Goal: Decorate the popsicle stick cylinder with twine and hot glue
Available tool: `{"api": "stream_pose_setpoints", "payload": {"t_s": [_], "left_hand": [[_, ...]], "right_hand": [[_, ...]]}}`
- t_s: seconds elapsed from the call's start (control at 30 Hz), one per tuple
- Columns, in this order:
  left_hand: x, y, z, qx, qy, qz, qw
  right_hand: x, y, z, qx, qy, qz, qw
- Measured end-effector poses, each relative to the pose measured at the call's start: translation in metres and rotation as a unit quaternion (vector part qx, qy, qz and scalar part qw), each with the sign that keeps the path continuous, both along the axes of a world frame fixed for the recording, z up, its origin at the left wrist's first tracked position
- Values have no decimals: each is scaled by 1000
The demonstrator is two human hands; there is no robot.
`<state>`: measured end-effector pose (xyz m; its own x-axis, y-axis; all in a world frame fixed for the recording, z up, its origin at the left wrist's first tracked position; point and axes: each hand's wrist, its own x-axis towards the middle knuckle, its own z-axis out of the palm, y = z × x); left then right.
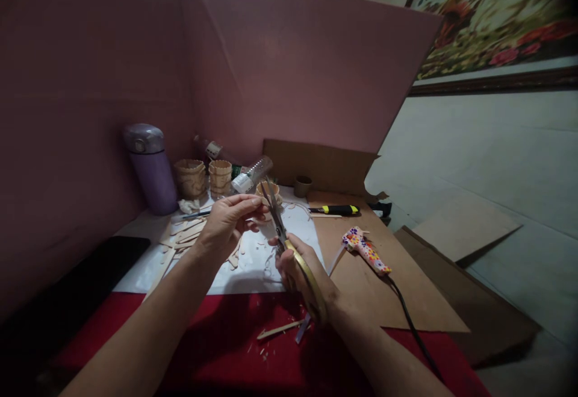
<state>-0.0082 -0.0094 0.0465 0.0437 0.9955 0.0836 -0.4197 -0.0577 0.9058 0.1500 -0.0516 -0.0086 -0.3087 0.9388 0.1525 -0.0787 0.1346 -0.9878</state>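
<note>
My right hand (304,267) is closed round the gold handles of a pair of scissors (282,229), whose blades point up and away, slightly parted. Thumb and fingers of my left hand (232,216) pinch a small pale piece, seemingly wood, right beside the blades; most of it is hidden by the fingers. Below and left of my left hand, loose wooden craft sticks (187,234) lie scattered on white paper (289,219). Behind the blades stands a small scallop-rimmed cup (268,190). Another stick (280,329) lies on the red cloth nearer me, among tiny chips.
A purple bottle (156,174) and patterned cups (190,180) stand at the back left, near clear plastic bottles (253,174). On the cardboard (406,300) at right lie a flowered glue gun (365,251) with its cord and a black-yellow utility knife (338,209). Pink panels rise behind.
</note>
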Motion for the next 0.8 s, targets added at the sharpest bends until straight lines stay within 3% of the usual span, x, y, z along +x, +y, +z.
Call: {"api": "stream_pose_setpoints", "payload": {"t_s": [0.8], "left_hand": [[-1,2,-1,30,24,20,999]], "right_hand": [[4,5,-7,33,-56,14,998]]}}
